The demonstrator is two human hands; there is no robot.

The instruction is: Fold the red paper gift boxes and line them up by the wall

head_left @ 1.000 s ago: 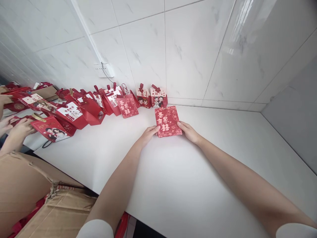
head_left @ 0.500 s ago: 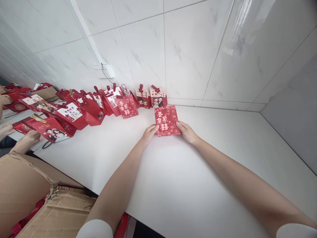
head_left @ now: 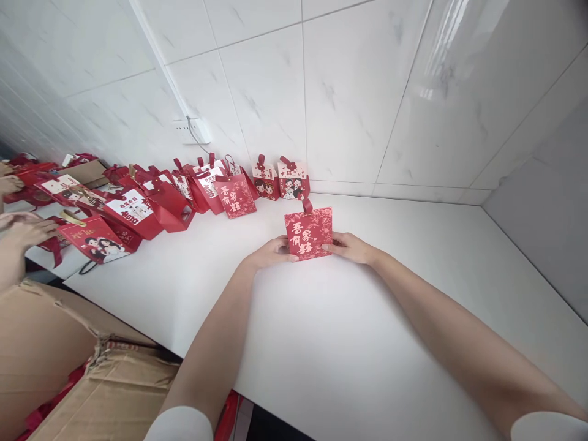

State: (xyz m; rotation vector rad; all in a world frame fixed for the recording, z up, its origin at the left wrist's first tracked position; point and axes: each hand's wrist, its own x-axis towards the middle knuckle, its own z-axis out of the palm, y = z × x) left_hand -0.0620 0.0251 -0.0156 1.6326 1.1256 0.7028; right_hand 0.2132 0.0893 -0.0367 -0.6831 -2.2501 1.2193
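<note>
Pinching the red box (head_left: 309, 233) at opposite sides, left hand (head_left: 270, 253) and right hand (head_left: 354, 248) face inward.

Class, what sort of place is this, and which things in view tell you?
Possibly a small packing workspace: many red gift bags line a white table, an open cardboard box sits beside it, and a co-worker's hands are nearby.

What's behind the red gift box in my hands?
Farther back, a cartoon-couple gift box stands near the wall. The red gift box covers its back and the tabletop directly behind.
</note>
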